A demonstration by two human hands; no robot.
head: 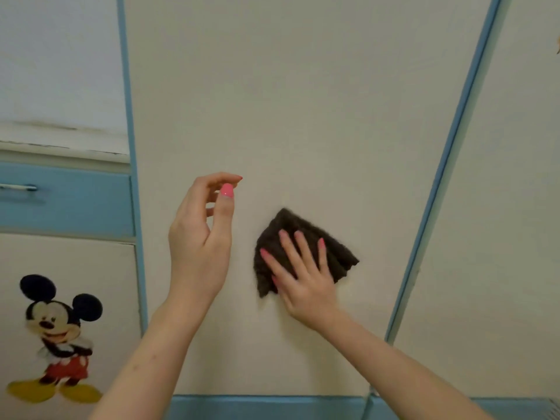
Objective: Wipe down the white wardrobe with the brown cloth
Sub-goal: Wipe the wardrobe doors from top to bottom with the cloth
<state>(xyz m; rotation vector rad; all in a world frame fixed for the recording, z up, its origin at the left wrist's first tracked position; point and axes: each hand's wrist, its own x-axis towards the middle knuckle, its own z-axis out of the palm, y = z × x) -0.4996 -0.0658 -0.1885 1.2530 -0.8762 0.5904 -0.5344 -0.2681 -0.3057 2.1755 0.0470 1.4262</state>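
The white wardrobe door (pixel 303 101) fills the middle of the view, framed by blue trim. A folded brown cloth (pixel 336 247) lies flat against the door, a little below the middle. My right hand (pixel 303 280) presses on the cloth with straight, spread fingers. My left hand (pixel 203 234) hovers to the left of the cloth, away from it, with loosely curled fingers and nothing in it.
A blue drawer (pixel 66 201) with a metal handle (pixel 18 187) sits at the left, above a white panel carrying a cartoon mouse sticker (pixel 57 338). A second white door (pixel 500 207) lies to the right, past a blue strip (pixel 445 165). Blue trim (pixel 272 407) runs along the bottom.
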